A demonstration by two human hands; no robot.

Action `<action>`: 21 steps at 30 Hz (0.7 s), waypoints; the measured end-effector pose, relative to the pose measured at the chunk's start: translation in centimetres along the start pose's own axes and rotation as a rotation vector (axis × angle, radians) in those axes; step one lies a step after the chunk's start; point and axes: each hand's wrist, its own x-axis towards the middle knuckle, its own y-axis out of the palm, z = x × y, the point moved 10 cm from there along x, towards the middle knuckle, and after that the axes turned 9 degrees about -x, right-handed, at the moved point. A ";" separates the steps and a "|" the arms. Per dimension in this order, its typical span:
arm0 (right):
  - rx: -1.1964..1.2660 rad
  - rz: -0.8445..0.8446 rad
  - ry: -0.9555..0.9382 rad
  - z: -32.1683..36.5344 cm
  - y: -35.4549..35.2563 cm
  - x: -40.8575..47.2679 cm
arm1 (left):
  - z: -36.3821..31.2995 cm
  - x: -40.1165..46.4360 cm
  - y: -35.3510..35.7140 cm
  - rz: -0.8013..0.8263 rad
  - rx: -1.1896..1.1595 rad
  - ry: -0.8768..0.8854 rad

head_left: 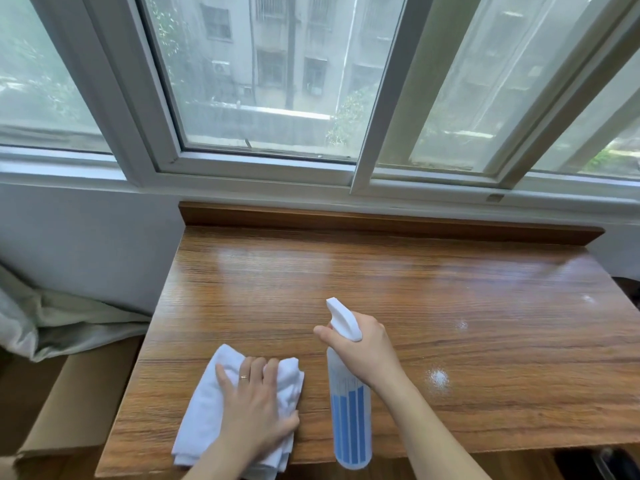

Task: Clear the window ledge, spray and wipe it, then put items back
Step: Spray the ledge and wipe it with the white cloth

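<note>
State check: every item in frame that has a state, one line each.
Wooden ledge: cleared, with wet spray patches on its right side.
Spray patches: not yet wiped.
White cloth: folded, flat on the ledge under the left hand.
Left hand: fingers spread, pressing the cloth.
Spray bottle: gripped in the right hand, nozzle aimed at the ledge.
Right hand: wrapped round the bottle neck.
Window: sliding panes, looks closed.

Head-worn view, looking forward and down

It sits close above the wooden ledge [381, 289], facing the window [270, 81] at the far side.
</note>
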 end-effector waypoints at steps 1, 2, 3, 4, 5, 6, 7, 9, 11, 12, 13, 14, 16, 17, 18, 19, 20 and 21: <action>-0.003 -0.004 0.005 0.2 0.1 0.3 | 0.0 0.3 0.0 -0.006 -0.001 -0.002; -0.004 -0.012 0.008 0.4 0.2 0.7 | 0.1 0.7 0.0 -0.004 -0.005 -0.005; -0.005 -0.022 0.010 0.6 0.2 1.0 | 0.1 1.0 0.1 -0.004 -0.007 -0.003; -0.004 -0.031 0.013 0.7 0.2 1.2 | 0.1 1.4 0.1 -0.002 -0.006 0.000; 0.000 -0.039 0.019 0.9 0.3 1.4 | 0.1 1.7 0.3 -0.004 -0.005 0.004; 0.009 -0.046 0.024 0.9 0.3 1.7 | 0.1 2.0 0.4 -0.004 -0.001 0.009; 0.017 -0.050 0.028 0.9 0.3 1.8 | 0.1 2.4 0.5 -0.003 0.004 0.015; 0.020 -0.050 0.034 0.9 0.3 2.1 | 0.1 3.0 0.7 -0.007 0.020 0.031; 0.022 -0.050 0.039 0.8 0.2 2.5 | 0.2 4.1 0.6 -0.028 0.029 0.048; 0.027 -0.049 0.041 0.8 0.1 2.6 | 0.3 4.9 0.6 -0.027 0.034 0.049; 0.029 -0.047 0.040 0.7 0.0 2.8 | 0.5 5.8 0.7 -0.027 0.037 0.044; 0.024 -0.044 0.036 0.7 -0.1 3.0 | 0.6 6.9 0.8 -0.019 0.044 0.034; -0.005 -0.031 0.030 0.6 -0.2 3.5 | 0.7 9.4 1.0 0.022 0.059 0.001; -0.015 -0.023 0.024 0.6 -0.3 3.7 | 0.9 10.7 1.3 0.049 0.070 -0.022; -0.021 -0.013 0.020 0.6 -0.3 3.9 | 1.2 12.0 1.5 0.075 0.090 -0.048; -0.024 0.004 0.017 0.6 -0.3 4.1 | 1.6 13.3 1.7 0.098 0.112 -0.075; -0.020 0.025 0.018 0.7 -0.4 4.2 | 1.9 14.6 1.8 0.128 0.118 -0.096; -0.012 0.046 0.018 0.7 -0.4 4.3 | 2.3 15.6 2.1 0.167 0.122 -0.114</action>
